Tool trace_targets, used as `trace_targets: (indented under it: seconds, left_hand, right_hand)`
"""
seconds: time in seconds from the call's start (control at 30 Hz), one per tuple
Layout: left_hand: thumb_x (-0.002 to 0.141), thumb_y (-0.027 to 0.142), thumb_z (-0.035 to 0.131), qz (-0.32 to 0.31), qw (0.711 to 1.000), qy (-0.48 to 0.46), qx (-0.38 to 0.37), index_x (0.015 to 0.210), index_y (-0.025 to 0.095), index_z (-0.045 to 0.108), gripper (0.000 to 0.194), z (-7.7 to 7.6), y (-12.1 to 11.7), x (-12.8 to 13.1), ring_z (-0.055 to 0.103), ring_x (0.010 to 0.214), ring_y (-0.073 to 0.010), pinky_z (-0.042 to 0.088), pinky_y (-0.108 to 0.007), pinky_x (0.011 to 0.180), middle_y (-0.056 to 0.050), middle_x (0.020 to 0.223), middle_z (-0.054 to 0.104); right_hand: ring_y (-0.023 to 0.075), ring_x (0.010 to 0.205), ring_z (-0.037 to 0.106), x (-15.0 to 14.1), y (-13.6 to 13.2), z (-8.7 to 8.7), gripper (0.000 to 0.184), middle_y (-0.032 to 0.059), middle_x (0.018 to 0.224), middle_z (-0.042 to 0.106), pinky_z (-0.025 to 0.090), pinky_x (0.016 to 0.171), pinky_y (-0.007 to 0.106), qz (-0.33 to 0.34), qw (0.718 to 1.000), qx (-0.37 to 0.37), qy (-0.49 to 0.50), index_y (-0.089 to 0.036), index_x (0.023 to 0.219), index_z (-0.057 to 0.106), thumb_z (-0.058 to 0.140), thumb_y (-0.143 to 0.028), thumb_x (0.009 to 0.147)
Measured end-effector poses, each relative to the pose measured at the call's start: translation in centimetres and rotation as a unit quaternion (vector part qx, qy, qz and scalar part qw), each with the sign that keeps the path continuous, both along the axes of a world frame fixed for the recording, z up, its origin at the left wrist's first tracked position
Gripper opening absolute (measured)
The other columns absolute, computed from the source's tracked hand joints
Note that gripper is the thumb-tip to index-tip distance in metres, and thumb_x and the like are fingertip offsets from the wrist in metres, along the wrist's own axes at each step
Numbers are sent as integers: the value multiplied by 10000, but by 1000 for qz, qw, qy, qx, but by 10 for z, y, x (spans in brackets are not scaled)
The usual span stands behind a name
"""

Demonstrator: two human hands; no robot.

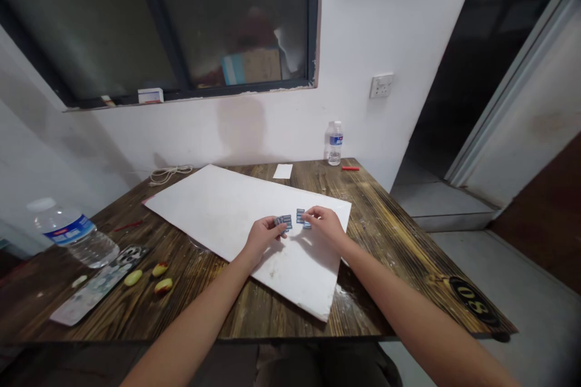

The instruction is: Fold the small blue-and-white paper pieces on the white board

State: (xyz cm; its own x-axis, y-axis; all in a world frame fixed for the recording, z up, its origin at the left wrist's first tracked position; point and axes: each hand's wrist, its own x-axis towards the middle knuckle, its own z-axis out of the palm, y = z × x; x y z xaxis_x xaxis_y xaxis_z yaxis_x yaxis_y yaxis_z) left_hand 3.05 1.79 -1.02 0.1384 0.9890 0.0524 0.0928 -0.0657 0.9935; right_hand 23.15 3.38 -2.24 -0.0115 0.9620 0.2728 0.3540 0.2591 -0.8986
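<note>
Both hands are over a white board (213, 205) lying on the wooden table. In my left hand (264, 236) is a small grey-blue piece with parallel bars (285, 222), pinched between thumb and fingers. A similar barred piece (300, 215) with a bluer lower end is pinched in my right hand (323, 221). The two pieces face each other across a narrow gap and do not touch. They are too small for me to tell their exact kind.
Left of the board are a large water bottle (75, 233), a long patterned box (97, 287) and several yellow-green fruits (133, 278). Along the back lie a coiled cable (170, 174), a white paper (282, 171), a small bottle (335, 144) and a red stick-like object (350, 168).
</note>
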Motion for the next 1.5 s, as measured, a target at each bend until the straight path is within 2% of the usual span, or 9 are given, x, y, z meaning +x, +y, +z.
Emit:
trace_targets:
  seconds: [0.13,0.3,0.43,0.6,0.73,0.87,1.1,1.37,1.5]
  left_hand:
    - [633,389,772,35,999,-15,-5,745,115,677,310,2,0,1,525,500,-93,398,-208,490,-24,578,646]
    - [616,400,780,48,998,-27,-8,737,112,669,331,6,-2,1,517,489,-91,392,-208,473,-25,566,641]
    - [631,395,770,39,999,-17,-1,739,114,670,317,5,-3,1,530,499,-95,404,-209,480,-24,565,639]
    - [638,403,767,18,1000,19,-1,760,123,682,317,1,-2,2,551,511,-106,420,-215,483,-29,590,649]
    - [662,401,756,-7,999,43,0,784,127,691,307,-1,-3,3,578,555,-121,426,-221,511,-37,638,665]
    - [641,441,776,-38,997,66,12,732,125,682,342,1,-6,2,568,552,-126,417,-230,528,-31,613,649]
    - [664,439,760,-74,995,57,18,750,124,671,339,1,-6,1,546,535,-111,402,-224,529,-16,604,631]
    - [672,436,748,-62,997,52,12,721,128,666,322,0,-5,0,544,518,-110,402,-226,520,-19,585,635]
    - [658,433,758,-57,998,38,7,732,129,675,324,2,-5,1,550,525,-118,416,-231,515,-26,590,639]
  right_hand:
    - [180,736,565,11,7,-4,202,39,761,672,378,692,287,-65,991,27,-112,-189,668,682,608,-329,794]
    - [227,839,531,13,2,-6,182,71,804,659,332,708,320,-97,955,29,-280,-206,656,696,646,-312,795]
    - [255,883,503,11,-6,-5,184,92,860,627,322,722,347,-120,932,61,-337,-199,666,680,694,-347,775]
    - [233,871,501,10,-4,-3,190,62,847,594,346,756,352,-123,951,106,-263,-199,703,650,647,-342,828]
    - [197,851,519,3,-3,-1,150,31,821,583,384,778,324,-1,979,148,-143,-208,742,645,654,-329,830]
    - [194,863,526,-10,-9,1,148,30,841,598,403,764,311,89,977,166,-96,-215,764,646,695,-352,790]
    - [173,777,552,-13,-8,-3,202,19,773,623,411,709,295,78,986,140,-41,-207,663,625,681,-351,793]
    - [178,780,589,-8,-6,-3,199,28,763,668,425,722,292,62,990,121,-29,-219,702,695,637,-370,818]
    - [164,702,569,-1,-2,-2,236,25,737,661,410,665,278,18,995,83,-48,-204,705,692,606,-383,833]
